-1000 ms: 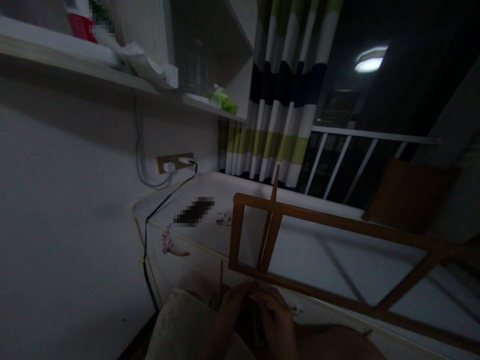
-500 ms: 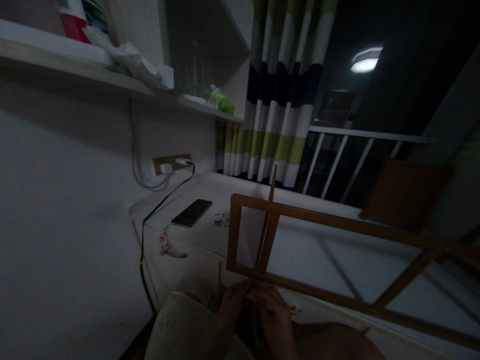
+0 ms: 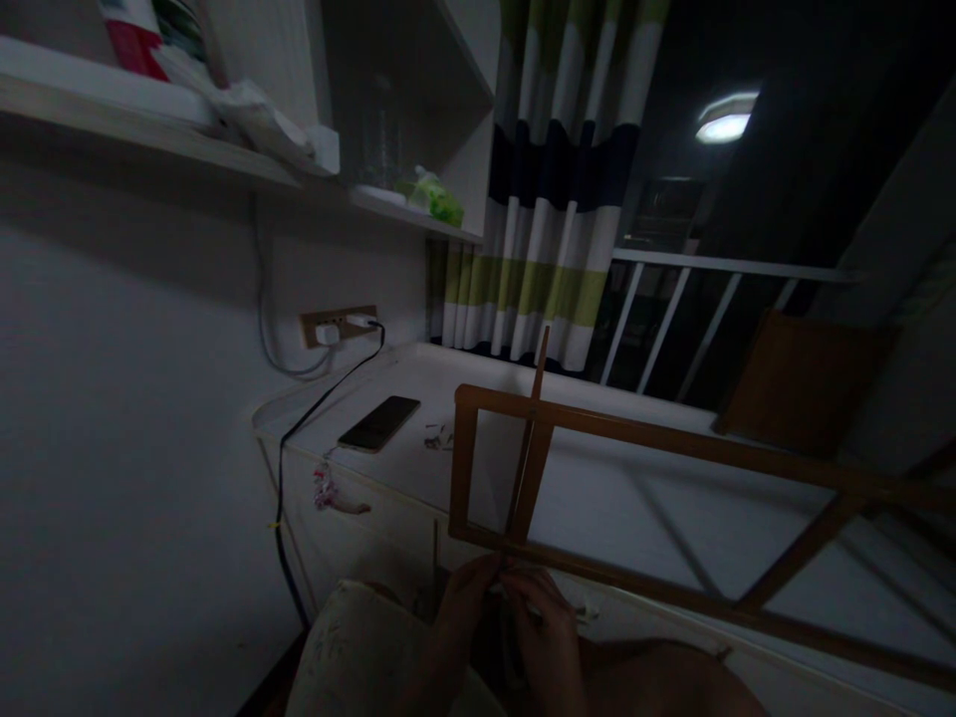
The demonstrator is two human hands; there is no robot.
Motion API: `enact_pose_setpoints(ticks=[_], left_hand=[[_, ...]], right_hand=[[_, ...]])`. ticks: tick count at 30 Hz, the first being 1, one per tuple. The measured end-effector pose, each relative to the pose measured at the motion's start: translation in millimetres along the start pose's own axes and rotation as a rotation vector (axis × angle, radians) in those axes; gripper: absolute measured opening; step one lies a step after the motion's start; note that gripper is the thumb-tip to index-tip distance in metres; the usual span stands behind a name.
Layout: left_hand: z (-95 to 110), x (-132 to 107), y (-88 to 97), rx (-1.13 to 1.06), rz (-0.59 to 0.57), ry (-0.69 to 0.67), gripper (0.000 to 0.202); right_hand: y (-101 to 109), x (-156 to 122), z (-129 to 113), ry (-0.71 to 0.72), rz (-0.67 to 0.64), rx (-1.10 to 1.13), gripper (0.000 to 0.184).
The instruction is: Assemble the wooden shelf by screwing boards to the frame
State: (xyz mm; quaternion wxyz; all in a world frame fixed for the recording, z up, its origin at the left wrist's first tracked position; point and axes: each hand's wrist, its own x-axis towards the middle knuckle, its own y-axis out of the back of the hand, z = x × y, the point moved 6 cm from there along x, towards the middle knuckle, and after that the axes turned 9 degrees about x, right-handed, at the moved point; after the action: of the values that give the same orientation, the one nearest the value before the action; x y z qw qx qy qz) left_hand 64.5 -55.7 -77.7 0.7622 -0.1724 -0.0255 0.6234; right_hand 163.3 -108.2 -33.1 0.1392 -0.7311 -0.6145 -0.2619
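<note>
In dim light, my left hand (image 3: pixel 457 609) and my right hand (image 3: pixel 549 629) meet at the bottom of the view, fingertips pinched together on something small and thin that I cannot make out. They sit just below the lower rail of a long wooden frame (image 3: pixel 642 433) that lies tilted over a white table (image 3: pixel 619 498). A thin wooden stick (image 3: pixel 532 423) crosses the frame's left end. My knee (image 3: pixel 358 647) is at the lower left.
A dark phone (image 3: pixel 378 423) lies on the table's left end, cabled to a wall socket (image 3: pixel 338 324). Small bits (image 3: pixel 437 436) lie beside it. Shelves (image 3: pixel 149 110) hang above, a striped curtain (image 3: pixel 553 189) and white railing (image 3: pixel 717 299) stand behind, a brown board (image 3: pixel 807 383) at right.
The view has drifted slightly rightwards, so everything sits a little further left. My hands stay pinched together in the same spot below the frame.
</note>
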Motion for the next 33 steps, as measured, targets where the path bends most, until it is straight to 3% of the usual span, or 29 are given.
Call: enact_pose_setpoints(ticks=[9,15,24,29,33], left_hand=[[4,-3,-0.9,-0.016,0.003,-0.008,0.037],[5,-4,-2.1,-0.007,0.018,0.014,0.038],[0,1,-0.5,-0.014,0.033,0.001,0.036],[-3,3,-0.6,-0.079,0.018,0.011,0.037],[-3,1,-0.8,-0.060,0.027,0.017,0.037]], right_hand=[[-1,-1,1,-0.044,0.018,0.014,0.021],[-1,-5,9,-0.146,0.070,-0.006,0.017],[-5,-9,1,-0.102,0.084,-0.171,0.017],[-6,-11,-6,0.021,0.152,-0.365,0.013],[-9,-10,-4,-0.008,0.142,-0.414,0.015]])
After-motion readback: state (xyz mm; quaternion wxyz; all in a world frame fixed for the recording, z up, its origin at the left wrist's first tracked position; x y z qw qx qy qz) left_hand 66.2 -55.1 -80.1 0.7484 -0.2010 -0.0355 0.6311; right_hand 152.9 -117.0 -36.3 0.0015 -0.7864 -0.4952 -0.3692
